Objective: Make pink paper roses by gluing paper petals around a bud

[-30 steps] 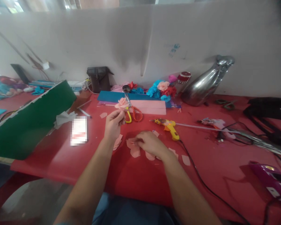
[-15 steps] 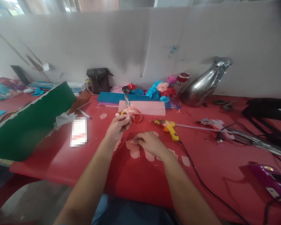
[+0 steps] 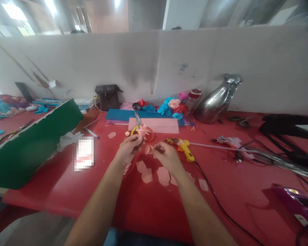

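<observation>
My left hand (image 3: 128, 147) is closed around the base of a small pink paper flower (image 3: 144, 130), held just above the red table (image 3: 66, 191). A pink paper petal (image 3: 147, 149) is pinched in my right hand (image 3: 166, 156), raised close beside the flower. Several loose pink petals (image 3: 163, 175) lie on the table beneath both hands. Orange-and-yellow-handled scissors (image 3: 138, 120) rest just behind the flower.
A yellow glue gun (image 3: 185, 150) with a black cord lies right of my hands. Pink and blue paper sheets (image 3: 159, 124), finished paper flowers (image 3: 174, 106), a silver jug (image 3: 215, 100), a green board (image 3: 33, 141), a purple tool (image 3: 295, 200) and tangled cables (image 3: 274, 153) surround the work area.
My right hand lifted off the table with a petal and came up beside the flower. My left hand lowered the flower and then held it there. The camera tilted up.
</observation>
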Tool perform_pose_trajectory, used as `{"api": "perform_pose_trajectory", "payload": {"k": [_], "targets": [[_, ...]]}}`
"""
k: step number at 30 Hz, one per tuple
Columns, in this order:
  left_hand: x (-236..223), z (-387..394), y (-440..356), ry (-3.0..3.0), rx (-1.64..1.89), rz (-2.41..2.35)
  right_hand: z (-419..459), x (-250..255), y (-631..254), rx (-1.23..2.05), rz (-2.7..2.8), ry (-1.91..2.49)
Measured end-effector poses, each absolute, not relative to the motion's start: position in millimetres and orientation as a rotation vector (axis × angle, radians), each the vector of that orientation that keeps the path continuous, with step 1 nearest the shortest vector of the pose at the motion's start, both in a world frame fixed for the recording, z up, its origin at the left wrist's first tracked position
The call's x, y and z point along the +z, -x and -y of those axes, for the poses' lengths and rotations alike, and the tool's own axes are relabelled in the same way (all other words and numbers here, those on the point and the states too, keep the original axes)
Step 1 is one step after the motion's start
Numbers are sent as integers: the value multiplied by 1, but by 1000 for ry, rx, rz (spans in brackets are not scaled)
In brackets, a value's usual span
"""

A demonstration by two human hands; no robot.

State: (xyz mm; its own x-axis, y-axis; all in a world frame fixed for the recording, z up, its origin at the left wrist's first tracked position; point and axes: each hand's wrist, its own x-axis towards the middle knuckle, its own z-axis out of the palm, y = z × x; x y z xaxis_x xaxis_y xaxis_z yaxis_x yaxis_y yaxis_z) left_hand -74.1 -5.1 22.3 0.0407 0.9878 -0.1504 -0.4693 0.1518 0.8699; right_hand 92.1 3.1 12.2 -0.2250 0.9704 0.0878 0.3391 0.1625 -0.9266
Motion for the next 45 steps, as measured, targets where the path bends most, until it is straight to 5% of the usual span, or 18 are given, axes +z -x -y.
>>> {"api": "perform_pose_trajectory", "payload": {"k": [6,24,34,45], "targets": [[20,6,65,-783,1281,-959,-6,13,-93,1362,1308,1205],[21,3,66,-697,1367,-1012,-8,21,-98,1204,1201,1210],[19,3,67,-748,1316,-1019,10,10,-85,1156,2128,1182],[17,3,67,-839,1293,-1013,11,24,-88,1535,1959,1096]]}}
